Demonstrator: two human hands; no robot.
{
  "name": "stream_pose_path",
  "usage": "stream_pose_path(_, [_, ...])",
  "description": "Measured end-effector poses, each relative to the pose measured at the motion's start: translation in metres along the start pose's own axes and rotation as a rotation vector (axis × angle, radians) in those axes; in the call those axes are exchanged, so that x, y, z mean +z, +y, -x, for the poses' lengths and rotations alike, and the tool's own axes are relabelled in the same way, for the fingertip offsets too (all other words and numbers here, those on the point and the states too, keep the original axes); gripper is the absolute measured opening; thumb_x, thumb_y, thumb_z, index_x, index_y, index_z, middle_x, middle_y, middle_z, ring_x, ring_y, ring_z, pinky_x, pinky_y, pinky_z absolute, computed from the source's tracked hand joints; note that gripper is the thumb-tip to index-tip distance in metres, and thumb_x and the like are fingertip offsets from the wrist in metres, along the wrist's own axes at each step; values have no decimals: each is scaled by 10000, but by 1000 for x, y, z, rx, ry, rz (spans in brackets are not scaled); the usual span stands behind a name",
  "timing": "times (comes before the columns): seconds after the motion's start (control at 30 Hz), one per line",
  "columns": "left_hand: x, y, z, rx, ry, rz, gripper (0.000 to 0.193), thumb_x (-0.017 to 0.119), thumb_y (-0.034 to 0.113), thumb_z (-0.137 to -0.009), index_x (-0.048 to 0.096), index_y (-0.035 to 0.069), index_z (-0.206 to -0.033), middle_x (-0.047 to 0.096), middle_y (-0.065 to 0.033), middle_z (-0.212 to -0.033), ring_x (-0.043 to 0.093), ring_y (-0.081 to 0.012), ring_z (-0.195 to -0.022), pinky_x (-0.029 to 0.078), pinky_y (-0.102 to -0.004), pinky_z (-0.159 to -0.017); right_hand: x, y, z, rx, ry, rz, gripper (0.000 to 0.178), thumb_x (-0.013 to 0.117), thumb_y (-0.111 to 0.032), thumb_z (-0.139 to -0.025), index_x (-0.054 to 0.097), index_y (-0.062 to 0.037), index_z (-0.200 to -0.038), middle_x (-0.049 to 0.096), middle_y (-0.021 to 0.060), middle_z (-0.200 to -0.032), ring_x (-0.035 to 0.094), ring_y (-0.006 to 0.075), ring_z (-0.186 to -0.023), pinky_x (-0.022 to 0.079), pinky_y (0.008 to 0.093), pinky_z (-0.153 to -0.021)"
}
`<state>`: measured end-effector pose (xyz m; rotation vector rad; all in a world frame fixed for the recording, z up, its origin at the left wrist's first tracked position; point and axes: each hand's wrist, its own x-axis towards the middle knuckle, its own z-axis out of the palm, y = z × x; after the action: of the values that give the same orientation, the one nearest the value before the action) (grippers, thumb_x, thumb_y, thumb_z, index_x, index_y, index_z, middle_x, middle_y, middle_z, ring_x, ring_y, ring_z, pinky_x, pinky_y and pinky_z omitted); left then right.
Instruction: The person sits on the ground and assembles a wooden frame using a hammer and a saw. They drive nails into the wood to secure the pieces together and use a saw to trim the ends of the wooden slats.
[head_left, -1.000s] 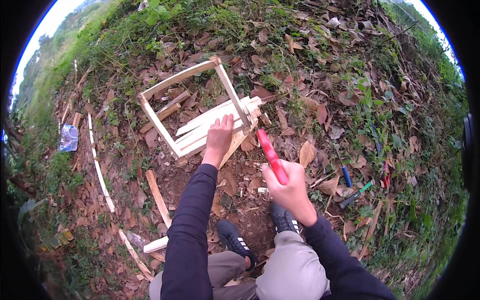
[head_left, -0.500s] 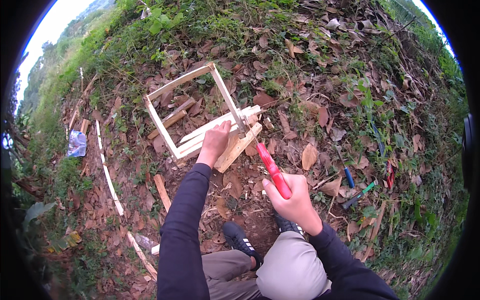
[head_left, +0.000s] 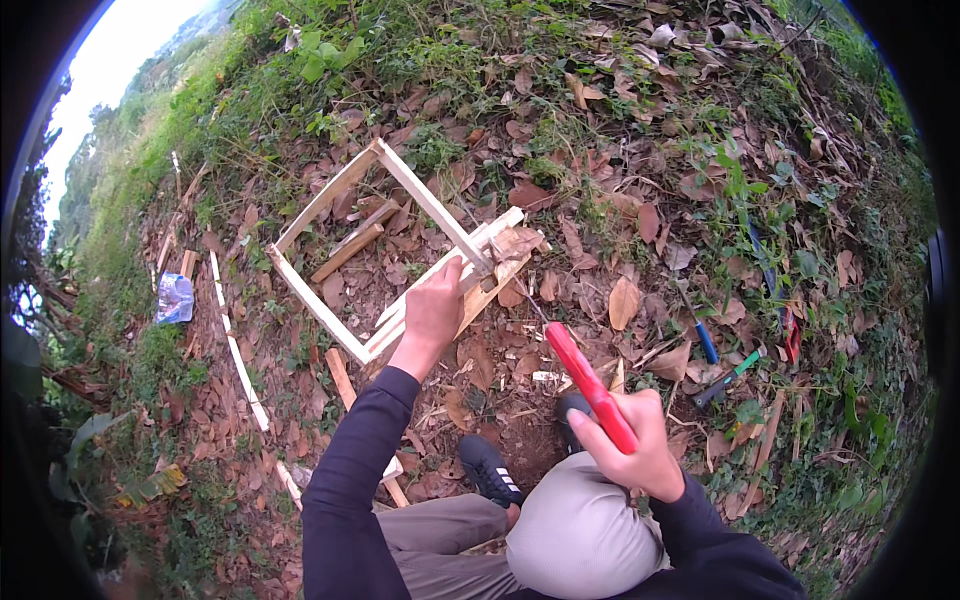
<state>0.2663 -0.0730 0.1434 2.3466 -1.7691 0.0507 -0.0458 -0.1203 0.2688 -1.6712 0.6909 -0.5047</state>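
A wooden frame (head_left: 432, 206) of pale strips leans over the leaf-covered ground in front of me. My left hand (head_left: 432, 312) is closed on the light wooden strips (head_left: 398, 318) along its near side. In my right hand (head_left: 640, 448) is the red handle of a handsaw (head_left: 590, 385). Its thin blade, seen almost edge-on, runs up to the frame's right corner and crosses the wood there. Beneath that corner lies a thicker piece of wood (head_left: 490, 302), partly covered by the strips and a dry leaf.
To the right lie a blue-handled tool (head_left: 707, 343), a green and black tool (head_left: 730, 378) and a red-handled tool (head_left: 792, 335). Long wood strips (head_left: 238, 345) and a clear plastic bag (head_left: 174, 299) are at the left. My shoes (head_left: 490, 468) stand close below the work.
My right hand has drawn the saw back toward me and to the right. The frame has tilted and shifted slightly, its top corner further left. My left hand keeps its hold.
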Motion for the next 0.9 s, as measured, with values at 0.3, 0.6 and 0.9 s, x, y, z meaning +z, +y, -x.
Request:
stream_pose_path(0.3, [4, 118, -4, 323, 83, -204, 493, 622, 82, -871, 542, -74, -1332, 632, -230, -1298, 604, -361, -1223, 505, -421, -1016, -52, 24, 121, -14, 208, 9, 323, 715, -32, -805, 481, -59, -584, 453, 15, -478, 447, 105, -386, 331, 278, -423])
stream_pose_path(0.6, [109, 189, -10, 504, -1, -193, 495, 638, 99, -851, 564, -36, -1320, 630, -206, -1298, 603, -363, -1211, 502, -412, -1004, -50, 78, 146, 269, 456, -66, 346, 697, -96, -893, 491, -39, -622, 442, -26, -515, 377, 36, -492, 303, 281, -450])
stream_pose_path(0.9, [97, 252, -15, 573, -170, -32, 454, 641, 73, -859, 564, -63, -1285, 644, -214, -1258, 639, -358, -1174, 541, -413, -971, -83, 68, 205, 347, 522, -76, 324, 683, -51, -841, 465, -52, -601, 426, -7, -503, 390, 88, -432, 296, 296, -450])
